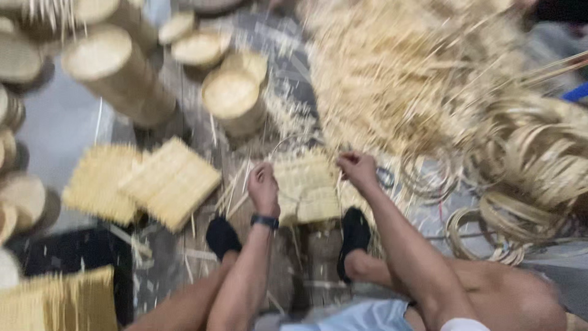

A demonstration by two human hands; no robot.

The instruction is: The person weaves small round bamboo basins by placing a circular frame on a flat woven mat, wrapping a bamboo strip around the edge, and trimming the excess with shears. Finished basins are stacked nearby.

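Floor (61, 122): grey, hard, littered with pale splinters and shavings; dark wooden planks (196, 245) run through the middle. Upper left: stacked round bamboo steamer baskets (116, 73), some upright, some tilted. Left of centre: two woven square mats (147, 181) overlapping on the floor. Lower left: another woven mat (58, 303) over a dark patch. Upper right: large loose heap of bamboo strips (404, 73). Right: coiled bamboo hoops (533, 178). Light even, frame motion-blurred.

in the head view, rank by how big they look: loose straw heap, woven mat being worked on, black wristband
1. Pale loose straw heap
2. Square woven straw mat between both hands
3. Black wristband on the left wrist

The blur doesn't change this order.
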